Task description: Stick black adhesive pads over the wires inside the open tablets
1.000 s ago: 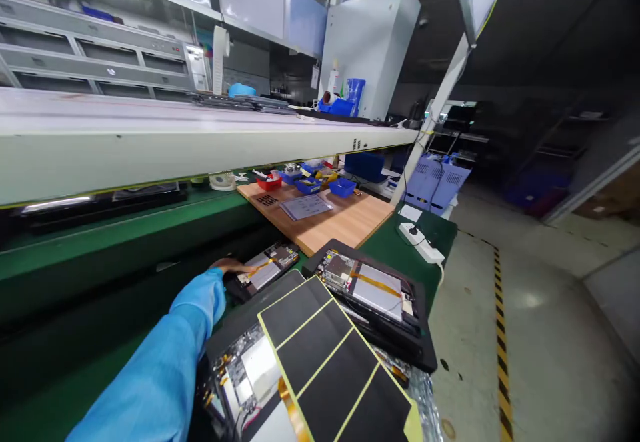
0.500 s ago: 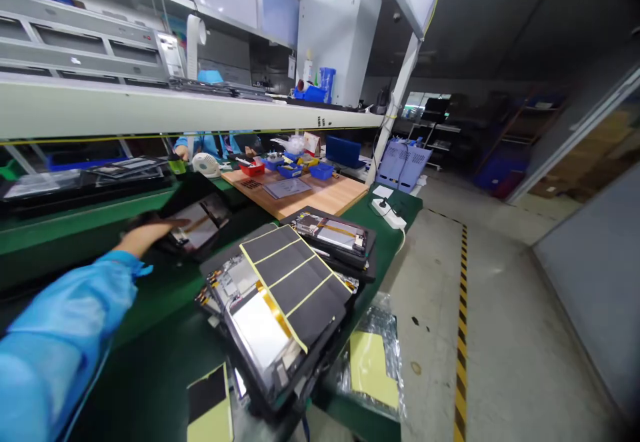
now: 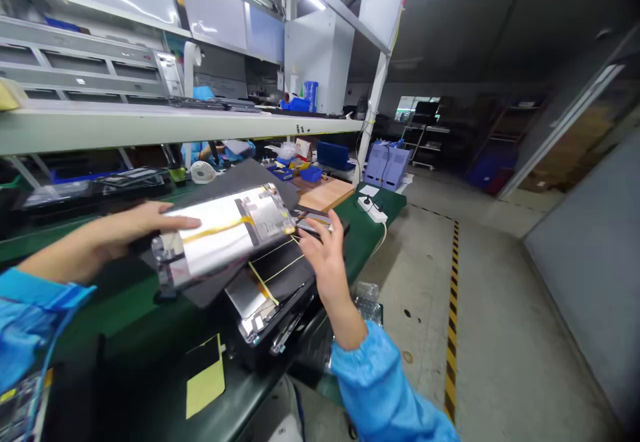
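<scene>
My left hand (image 3: 135, 227) grips the left part of an opened tablet (image 3: 223, 235), fingers lying over its silver foil back with a strip of yellow tape. The tablet is raised and tilted above the bench, with a dark flat panel (image 3: 240, 182) behind it. My right hand (image 3: 325, 262) is at the tablet's right end, fingers spread, and its fingertips nearly reach the edge. Below both hands lies a stack of dark tablet units (image 3: 270, 295) with yellow-lined black sheeting, partly hidden by the raised tablet.
A green workbench (image 3: 125, 335) runs under a white shelf (image 3: 150, 125). A yellow-and-black sheet (image 3: 205, 375) lies near its front. Further along are a wooden board (image 3: 325, 195), blue bins, a power strip (image 3: 373, 210) and a co-worker's blue sleeve (image 3: 220, 154). A hazard-striped floor (image 3: 453, 315) lies right.
My left hand has lifted the tablet off the bench and tilted it. My right hand has come into view beside it. The view has turned slightly, and the stack sits lower in the frame.
</scene>
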`<state>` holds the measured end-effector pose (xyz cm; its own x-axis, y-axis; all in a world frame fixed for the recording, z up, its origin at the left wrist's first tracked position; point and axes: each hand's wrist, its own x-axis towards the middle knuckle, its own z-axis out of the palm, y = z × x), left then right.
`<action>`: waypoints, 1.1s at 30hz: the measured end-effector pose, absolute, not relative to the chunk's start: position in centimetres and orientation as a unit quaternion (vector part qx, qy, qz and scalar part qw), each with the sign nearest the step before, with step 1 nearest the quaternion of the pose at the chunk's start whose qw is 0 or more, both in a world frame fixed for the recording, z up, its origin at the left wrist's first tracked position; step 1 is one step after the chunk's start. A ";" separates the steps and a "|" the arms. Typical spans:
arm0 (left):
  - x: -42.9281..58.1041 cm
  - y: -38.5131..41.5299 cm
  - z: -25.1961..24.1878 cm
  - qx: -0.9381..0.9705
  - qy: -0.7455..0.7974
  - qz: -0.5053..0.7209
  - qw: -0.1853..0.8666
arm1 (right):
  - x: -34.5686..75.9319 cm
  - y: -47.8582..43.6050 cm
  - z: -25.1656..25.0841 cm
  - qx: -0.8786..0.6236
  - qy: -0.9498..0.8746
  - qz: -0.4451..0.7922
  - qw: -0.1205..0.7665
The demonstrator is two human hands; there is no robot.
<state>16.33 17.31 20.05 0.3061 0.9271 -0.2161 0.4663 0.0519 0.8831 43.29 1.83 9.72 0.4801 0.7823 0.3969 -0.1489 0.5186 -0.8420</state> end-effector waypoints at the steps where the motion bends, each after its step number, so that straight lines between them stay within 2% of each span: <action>1: 17.2 16.4 19.7 0.648 0.522 0.214 0.511 | 43.5 2.8 10.1 -0.407 -0.403 0.315 0.757; 6: 19.6 15.1 18.1 0.659 0.471 0.177 0.559 | 46.0 4.8 9.7 -0.439 -0.347 0.323 0.763; 14: 26.3 19.8 18.5 0.670 0.427 0.136 0.591 | 53.0 6.6 12.4 -0.453 -0.347 0.297 0.766; 21: 27.6 20.0 18.1 0.660 0.389 0.131 0.630 | 54.8 4.7 13.2 -0.504 -0.373 0.262 0.734; 27: 23.5 11.7 15.6 0.557 0.412 0.215 0.688 | 52.6 1.2 13.2 -0.573 -0.463 0.215 0.641; 31: 20.1 2.7 10.7 0.430 0.446 0.306 0.723 | 54.8 2.2 11.0 -0.590 -0.549 0.236 0.544; 33: 18.2 -2.3 7.3 0.368 0.413 0.351 0.756 | 54.4 4.6 9.1 -0.595 -0.568 0.197 0.533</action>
<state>18.18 -2.26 7.34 0.4121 0.8341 -0.3666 -0.2260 0.4834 0.8457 54.41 4.57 9.07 0.2769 0.8862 0.3714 0.4659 0.2142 -0.8585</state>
